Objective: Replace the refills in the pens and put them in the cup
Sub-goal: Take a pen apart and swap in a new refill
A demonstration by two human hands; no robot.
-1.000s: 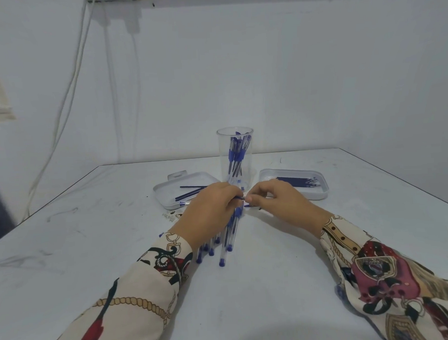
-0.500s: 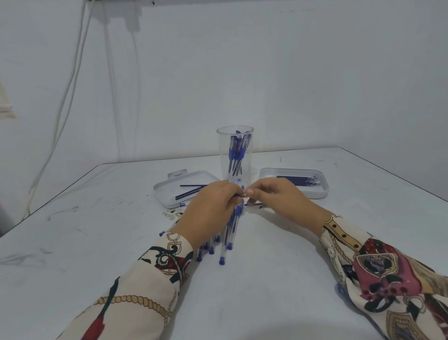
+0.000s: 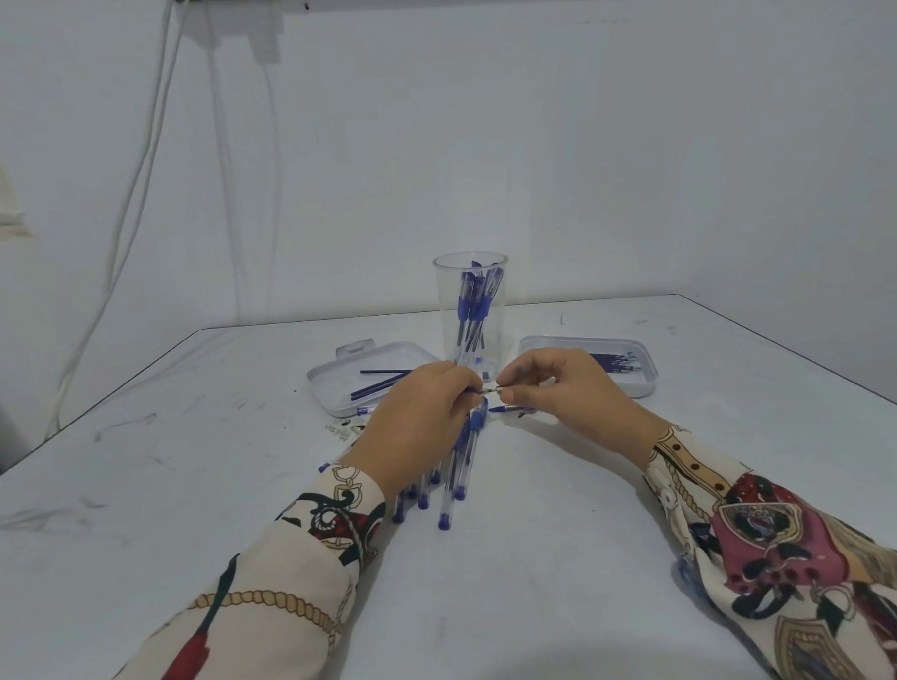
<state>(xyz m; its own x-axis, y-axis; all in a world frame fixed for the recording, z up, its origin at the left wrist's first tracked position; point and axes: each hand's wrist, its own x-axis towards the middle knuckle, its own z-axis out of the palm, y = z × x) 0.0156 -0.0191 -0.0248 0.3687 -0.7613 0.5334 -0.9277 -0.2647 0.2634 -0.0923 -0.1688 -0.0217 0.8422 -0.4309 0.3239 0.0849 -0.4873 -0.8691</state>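
**Pen tip sitting sideways between both hands, just in front of the cup**

Holding a slim clear-barrelled blue pen [image 3: 477,391] across the body, long axis running left to right, level with the table. Left hand [image 3: 419,423] curling round the barrel end, most of it hidden under the knuckles. Right hand [image 3: 562,391] pinching the small metal tip piece between thumb and forefinger, other fingers loosely bent. Both hands clamped on the same pen, meeting nearly fingertip to fingertip, so pulling or twisting apart along that sideways line looks like the next bit, probably.

Sitting right behind the hands: tall clear plastic cup [image 3: 472,308] already holding several blue pens. Lying under the left wrist, pointing toward the body: a bunch of clear pens with blue end caps [image 3: 442,489]. Flanking the cup: shallow white tray on the left [image 3: 335,391] with a few dark blue refills, shallow white tray on the right [image 3: 638,367] with more. Resting on the white table [image 3: 523,568] below the right fingers: one loose dark blue refill [image 3: 508,409], nearer the right hand
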